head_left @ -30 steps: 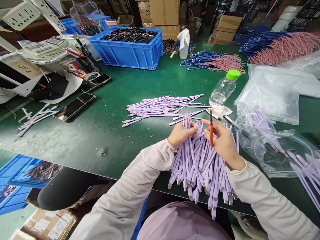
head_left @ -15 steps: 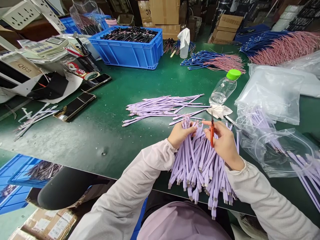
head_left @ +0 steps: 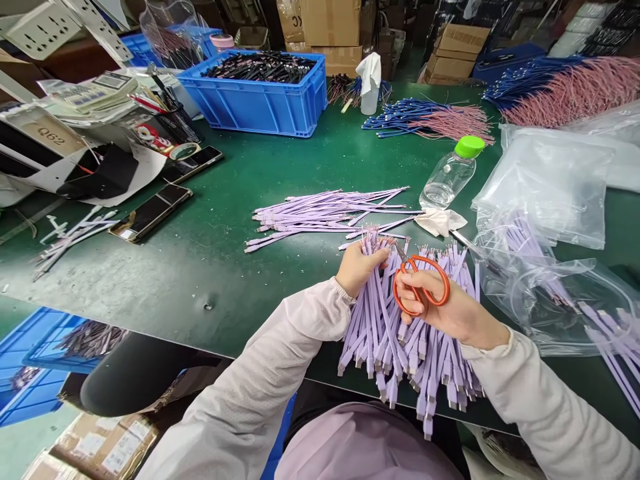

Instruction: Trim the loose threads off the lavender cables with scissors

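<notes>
**Scissors at the wire ends of a lilac bundle**

Our lilac cables lie fanned at the near edge of the green table, directly in front of us. Their long axis runs from far to near: the bare wire ends point away from us, while the plugs point towards our body, some hanging past the table edge.

Our left hand has its thumb and fingers closed around 1 bunch just below the wires. Our right hand has its fingers on the orange-handled scissors, tips aimed at that bunch; whether the 2 blades are parted, we cannot tell.

To do this scissor work well, we judge, we should pinch the bunch firmly, level the ends, spread stray wires and guard our left thumb, which is near the tips.

Beyond lie a second lilac pile, a white cloth and a green-capped bottle.
</notes>
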Demonstrator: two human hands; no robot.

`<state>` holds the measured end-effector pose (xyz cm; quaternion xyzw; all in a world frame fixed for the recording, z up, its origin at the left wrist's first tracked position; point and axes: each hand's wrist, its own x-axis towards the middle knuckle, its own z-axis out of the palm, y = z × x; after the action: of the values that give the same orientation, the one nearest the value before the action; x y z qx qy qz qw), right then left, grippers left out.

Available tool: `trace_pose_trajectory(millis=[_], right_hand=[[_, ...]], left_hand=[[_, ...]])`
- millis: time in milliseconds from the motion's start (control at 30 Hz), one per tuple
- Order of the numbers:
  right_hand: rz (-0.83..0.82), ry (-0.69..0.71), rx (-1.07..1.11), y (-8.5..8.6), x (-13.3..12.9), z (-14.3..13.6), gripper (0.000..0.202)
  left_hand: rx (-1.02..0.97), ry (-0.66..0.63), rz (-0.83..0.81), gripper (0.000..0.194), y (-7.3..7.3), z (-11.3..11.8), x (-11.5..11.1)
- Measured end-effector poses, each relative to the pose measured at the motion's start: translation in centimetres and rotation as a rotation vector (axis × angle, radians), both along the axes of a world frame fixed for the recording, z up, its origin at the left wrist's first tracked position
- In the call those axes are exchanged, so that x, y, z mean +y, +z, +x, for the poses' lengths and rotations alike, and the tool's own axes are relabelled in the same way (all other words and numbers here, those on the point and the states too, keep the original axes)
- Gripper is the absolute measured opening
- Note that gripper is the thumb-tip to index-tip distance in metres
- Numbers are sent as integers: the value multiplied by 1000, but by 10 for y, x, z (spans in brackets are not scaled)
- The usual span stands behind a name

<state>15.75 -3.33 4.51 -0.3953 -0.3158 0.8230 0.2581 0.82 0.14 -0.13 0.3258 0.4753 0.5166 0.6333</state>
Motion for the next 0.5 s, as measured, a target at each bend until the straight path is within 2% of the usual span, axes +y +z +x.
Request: trace_pose_trajectory(millis=[500], right_hand=[[-67,-14,77,-3,2,1,28]], left_hand=[[76,12,13,19,5,1,-1]])
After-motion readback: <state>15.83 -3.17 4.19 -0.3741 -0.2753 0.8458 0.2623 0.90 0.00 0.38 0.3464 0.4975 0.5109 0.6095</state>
